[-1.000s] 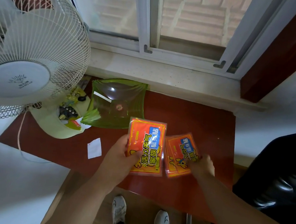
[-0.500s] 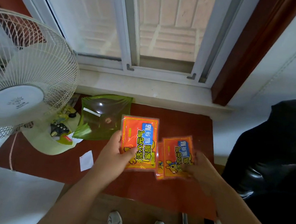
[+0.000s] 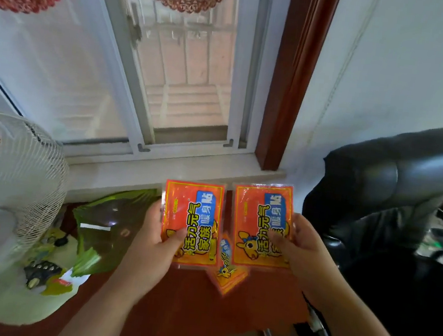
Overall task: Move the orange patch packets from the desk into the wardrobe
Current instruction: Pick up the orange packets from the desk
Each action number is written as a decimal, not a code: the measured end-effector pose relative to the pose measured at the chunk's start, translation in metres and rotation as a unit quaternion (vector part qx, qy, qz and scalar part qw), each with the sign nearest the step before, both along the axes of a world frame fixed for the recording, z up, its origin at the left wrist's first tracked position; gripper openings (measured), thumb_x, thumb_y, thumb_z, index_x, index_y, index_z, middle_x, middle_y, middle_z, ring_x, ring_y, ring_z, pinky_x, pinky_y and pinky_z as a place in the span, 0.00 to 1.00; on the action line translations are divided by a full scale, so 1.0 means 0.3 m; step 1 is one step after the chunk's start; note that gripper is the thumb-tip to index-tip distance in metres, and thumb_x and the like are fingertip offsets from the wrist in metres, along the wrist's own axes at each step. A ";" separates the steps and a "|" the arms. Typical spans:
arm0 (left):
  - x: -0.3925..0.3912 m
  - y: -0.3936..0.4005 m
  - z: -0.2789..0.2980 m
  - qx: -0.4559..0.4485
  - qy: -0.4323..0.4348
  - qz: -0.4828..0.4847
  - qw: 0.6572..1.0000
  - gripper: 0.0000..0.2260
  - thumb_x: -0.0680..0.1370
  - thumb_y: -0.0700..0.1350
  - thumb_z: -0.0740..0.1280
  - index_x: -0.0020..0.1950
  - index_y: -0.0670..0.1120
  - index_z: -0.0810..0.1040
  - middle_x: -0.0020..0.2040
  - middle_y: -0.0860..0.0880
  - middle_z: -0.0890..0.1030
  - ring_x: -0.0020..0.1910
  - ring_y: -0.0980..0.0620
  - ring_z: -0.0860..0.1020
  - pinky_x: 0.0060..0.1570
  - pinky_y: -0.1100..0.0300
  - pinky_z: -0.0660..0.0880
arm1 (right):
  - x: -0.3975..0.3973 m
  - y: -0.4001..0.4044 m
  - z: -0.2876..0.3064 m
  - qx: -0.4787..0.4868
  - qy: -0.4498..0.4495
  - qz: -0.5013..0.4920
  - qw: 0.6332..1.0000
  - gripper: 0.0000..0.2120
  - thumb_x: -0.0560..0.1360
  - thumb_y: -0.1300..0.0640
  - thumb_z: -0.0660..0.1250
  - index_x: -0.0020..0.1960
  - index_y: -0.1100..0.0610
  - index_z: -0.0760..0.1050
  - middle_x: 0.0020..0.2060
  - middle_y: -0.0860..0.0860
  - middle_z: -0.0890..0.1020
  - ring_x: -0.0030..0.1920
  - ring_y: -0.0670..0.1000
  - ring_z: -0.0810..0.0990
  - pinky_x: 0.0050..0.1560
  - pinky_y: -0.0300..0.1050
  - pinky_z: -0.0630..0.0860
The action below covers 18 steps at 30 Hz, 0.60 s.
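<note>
My left hand (image 3: 156, 239) grips an orange patch packet (image 3: 195, 209) with blue and yellow lettering, thumb on its front, raised above the red-brown desk (image 3: 181, 312). My right hand (image 3: 298, 248) holds a second orange packet (image 3: 260, 215) of the same kind just to the right, thumb across its face. A third orange packet (image 3: 226, 275) shows below and between the two; whether it lies on the desk or hangs from a hand I cannot tell. No wardrobe is in view.
A white fan (image 3: 1, 184) stands at the left with its pale green base (image 3: 16, 301) on the desk. A green glass dish (image 3: 111, 226) sits beside my left hand. A black chair (image 3: 395, 207) is at the right. The window (image 3: 170, 76) and sill lie straight ahead.
Both hands have risen with their packets and moved apart, and my view has tilted upward toward the window. The right packet now stands clear of the small one below it.
</note>
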<state>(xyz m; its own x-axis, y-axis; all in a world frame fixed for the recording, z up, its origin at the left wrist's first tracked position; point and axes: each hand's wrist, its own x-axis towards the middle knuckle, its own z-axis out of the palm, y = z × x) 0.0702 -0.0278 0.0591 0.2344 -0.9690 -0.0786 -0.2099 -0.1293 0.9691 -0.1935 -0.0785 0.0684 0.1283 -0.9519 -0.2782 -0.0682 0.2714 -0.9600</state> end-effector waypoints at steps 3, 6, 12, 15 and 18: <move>0.038 0.007 0.014 -0.014 0.016 -0.027 0.999 0.17 0.79 0.51 0.73 0.61 0.68 0.72 0.59 0.60 0.85 0.59 0.58 0.83 0.65 0.44 0.78 | 0.042 0.068 0.028 -0.019 -0.004 -0.028 0.999 0.08 0.80 0.63 0.68 0.58 0.55 0.76 0.47 0.50 0.89 0.46 0.51 0.90 0.41 0.43 0.85; 0.079 0.019 -0.005 -0.021 0.032 -0.059 0.997 0.19 0.77 0.47 0.72 0.60 0.69 0.74 0.60 0.56 0.85 0.61 0.55 0.83 0.64 0.45 0.78 | 0.094 0.157 0.016 -0.011 -0.046 -0.081 0.996 0.10 0.80 0.66 0.68 0.60 0.59 0.76 0.52 0.57 0.89 0.50 0.57 0.89 0.48 0.51 0.86; 0.047 0.047 -0.073 0.016 0.052 -0.138 0.989 0.22 0.81 0.36 0.69 0.59 0.65 0.73 0.51 0.60 0.87 0.50 0.66 0.84 0.48 0.67 0.78 | 0.067 0.394 -0.028 0.022 -0.158 -0.205 0.966 0.13 0.80 0.66 0.67 0.63 0.58 0.75 0.54 0.59 0.88 0.52 0.60 0.88 0.43 0.52 0.86; -0.037 0.059 -0.071 0.038 0.059 -0.193 0.979 0.23 0.81 0.37 0.69 0.59 0.68 0.74 0.53 0.59 0.87 0.53 0.59 0.86 0.51 0.57 0.80 | -0.010 0.524 -0.035 0.014 -0.123 -0.286 0.950 0.14 0.80 0.67 0.68 0.64 0.58 0.74 0.55 0.58 0.88 0.52 0.59 0.88 0.44 0.50 0.86; -0.177 0.072 -0.046 0.047 0.065 -0.264 0.961 0.21 0.81 0.37 0.68 0.59 0.66 0.74 0.53 0.58 0.87 0.52 0.55 0.86 0.44 0.58 0.83 | -0.120 0.666 -0.013 -0.001 -0.102 -0.356 0.929 0.16 0.79 0.67 0.69 0.65 0.57 0.74 0.55 0.57 0.88 0.54 0.59 0.88 0.53 0.57 0.85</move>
